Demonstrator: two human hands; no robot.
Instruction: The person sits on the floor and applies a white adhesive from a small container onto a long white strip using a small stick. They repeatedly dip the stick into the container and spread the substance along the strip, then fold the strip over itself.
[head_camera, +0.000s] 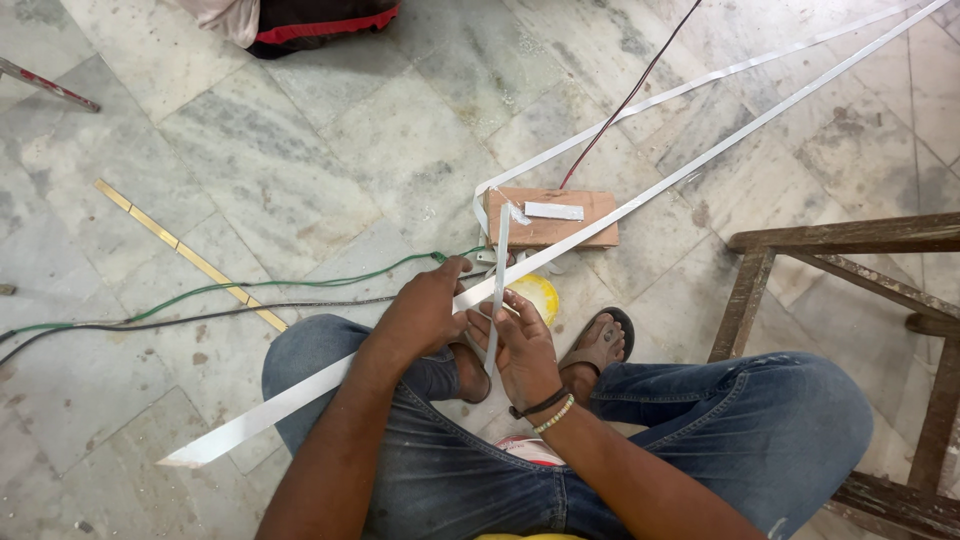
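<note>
Brass strip (190, 255) & green wire (300, 283) on marble floor (330, 150), wooden frame (850, 240) at rt.

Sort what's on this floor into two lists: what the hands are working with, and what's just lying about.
In use:
left hand
right hand
long white strip
short white strip
wooden block
yellow lid, close by, use unclear

Lying about:
brass strip
green wire
dark cable
red wire
wooden frame
bag
</note>
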